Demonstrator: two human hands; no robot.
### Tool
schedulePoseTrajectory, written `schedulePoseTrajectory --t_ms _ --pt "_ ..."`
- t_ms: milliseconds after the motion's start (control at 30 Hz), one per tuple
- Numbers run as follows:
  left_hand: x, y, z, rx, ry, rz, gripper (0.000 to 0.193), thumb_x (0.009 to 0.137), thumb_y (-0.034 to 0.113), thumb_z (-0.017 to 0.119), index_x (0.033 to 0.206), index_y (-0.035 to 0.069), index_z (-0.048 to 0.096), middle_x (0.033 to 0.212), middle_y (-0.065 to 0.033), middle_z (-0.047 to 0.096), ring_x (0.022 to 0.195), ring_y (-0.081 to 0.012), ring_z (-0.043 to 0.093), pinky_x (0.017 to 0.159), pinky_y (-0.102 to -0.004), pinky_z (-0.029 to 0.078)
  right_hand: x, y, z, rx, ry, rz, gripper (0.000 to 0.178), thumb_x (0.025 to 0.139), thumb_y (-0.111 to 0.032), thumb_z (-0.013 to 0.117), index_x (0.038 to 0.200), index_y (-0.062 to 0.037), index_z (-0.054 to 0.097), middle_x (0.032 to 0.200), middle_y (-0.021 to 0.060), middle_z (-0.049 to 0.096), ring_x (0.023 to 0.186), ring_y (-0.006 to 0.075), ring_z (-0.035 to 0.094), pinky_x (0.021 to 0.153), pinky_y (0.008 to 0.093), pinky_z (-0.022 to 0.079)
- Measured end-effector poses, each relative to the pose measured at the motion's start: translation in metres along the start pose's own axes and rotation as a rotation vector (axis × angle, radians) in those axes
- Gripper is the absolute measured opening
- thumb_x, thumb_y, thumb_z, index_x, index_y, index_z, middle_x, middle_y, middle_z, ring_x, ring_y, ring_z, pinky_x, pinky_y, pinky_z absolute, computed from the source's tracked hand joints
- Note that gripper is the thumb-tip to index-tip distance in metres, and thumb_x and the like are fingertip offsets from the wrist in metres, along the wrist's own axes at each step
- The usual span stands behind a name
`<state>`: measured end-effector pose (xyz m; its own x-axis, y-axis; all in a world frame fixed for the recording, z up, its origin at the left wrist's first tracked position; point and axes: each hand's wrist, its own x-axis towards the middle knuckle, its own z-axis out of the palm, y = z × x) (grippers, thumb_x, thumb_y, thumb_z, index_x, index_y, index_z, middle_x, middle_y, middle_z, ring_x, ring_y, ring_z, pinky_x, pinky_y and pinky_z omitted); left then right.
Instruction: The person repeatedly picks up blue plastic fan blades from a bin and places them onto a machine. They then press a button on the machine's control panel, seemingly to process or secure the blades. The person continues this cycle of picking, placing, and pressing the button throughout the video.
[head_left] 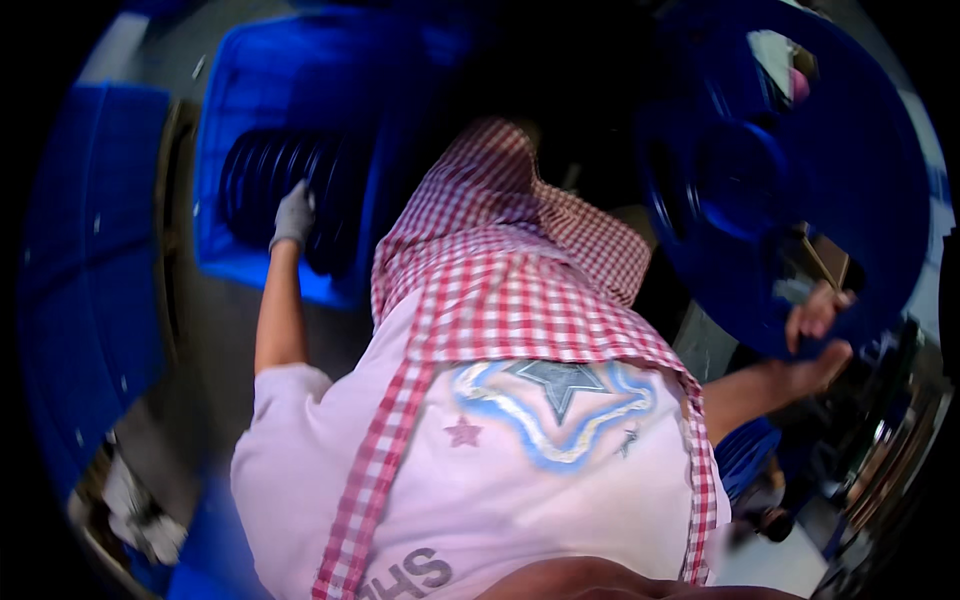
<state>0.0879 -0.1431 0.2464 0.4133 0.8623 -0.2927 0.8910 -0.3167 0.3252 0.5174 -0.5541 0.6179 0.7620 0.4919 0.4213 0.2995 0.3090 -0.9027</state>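
My right hand (822, 368) is bare and grips the lower rim of a large round blue plastic disc (845, 200), raised at my right. Its fingers show through one of the openings cut in the disc, which has a round raised centre like the side of a reel. On the left, my left hand (293, 216) wears a grey glove and reaches into a blue bin (212, 215). Several dark discs (262, 170) stand in a row on edge there. The gloved fingers are closed at the rim of one disc, their tips partly hidden.
Blue boxes or panels (95, 240) stand left of the bin, beside a wooden pallet edge (172, 220). A whitish bundle (140, 505) lies lower left. At the lower right are stacked flat pieces (895, 460) and a white surface (775, 565).
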Motion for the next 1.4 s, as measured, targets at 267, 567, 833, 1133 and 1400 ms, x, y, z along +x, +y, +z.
schedulePoseTrajectory --t_ms 267,567,833,1133,1400 --pt "-0.021 0.303 -0.078 -1.012 -0.357 0.499 0.069 0.086 0.034 0.062 0.141 0.007 0.031 0.137 -0.019 0.043 0.127 -0.0316 0.043 0.105 -0.0406 0.037 0.002 0.024 0.012 0.01 -0.112 0.085 0.071 0.081 -0.053 0.064 0.111 0.0105 0.053 0.076 0.0117 0.058 0.058 0.0138 0.051 0.034 0.0166 0.03" --pt "-0.043 0.367 -0.038 -1.467 -1.221 0.454 0.04 0.083 0.042 0.066 0.099 0.007 0.056 0.077 -0.0048 0.06 0.071 -0.0184 0.062 0.085 -0.046 0.051 -0.026 0.015 -0.015 -0.107 0.314 0.029 0.064 0.089 -0.052 0.052 0.12 0.0043 0.05 0.094 0.0117 0.061 0.073 0.0148 0.058 0.053 0.0223 0.05" --pt "-0.047 0.344 -0.097 -1.927 -1.181 0.184 0.046 0.076 0.048 0.072 0.071 0.015 0.04 0.058 0.0079 0.026 0.05 -0.0038 0.027 0.049 -0.0176 0.031 -0.064 0.006 -0.029 -0.154 0.144 -0.237 0.064 0.083 -0.034 0.07 0.129 0.0034 0.045 0.068 -0.0024 0.054 0.052 0.0018 0.045 0.046 0.0144 0.033" --pt "-0.082 0.4 -0.111 -1.339 -0.64 0.63 0.077 0.074 0.079 0.046 0.106 0.009 0.053 0.094 -0.0009 0.054 0.083 -0.0068 0.051 0.067 -0.0256 0.045 -0.08 0.065 0.051 -1.024 -0.426 -0.255 0.058 0.062 -0.028 0.079 0.116 -0.0169 0.063 0.068 -0.0017 0.051 0.054 0.0112 0.052 0.046 0.0229 0.043" --pt "-0.08 0.407 -0.115 -1.231 -0.356 0.997 0.019 0.089 0.019 0.057 0.1 0.004 0.058 0.081 -0.0022 0.059 0.064 -0.0083 0.058 0.049 -0.0206 0.047 -0.086 0.086 0.038 -0.969 -0.382 -0.194 0.061 0.064 -0.033 0.079 0.12 -0.015 0.061 0.092 0.0062 0.059 0.08 0.0178 0.06 0.066 0.0265 0.053"
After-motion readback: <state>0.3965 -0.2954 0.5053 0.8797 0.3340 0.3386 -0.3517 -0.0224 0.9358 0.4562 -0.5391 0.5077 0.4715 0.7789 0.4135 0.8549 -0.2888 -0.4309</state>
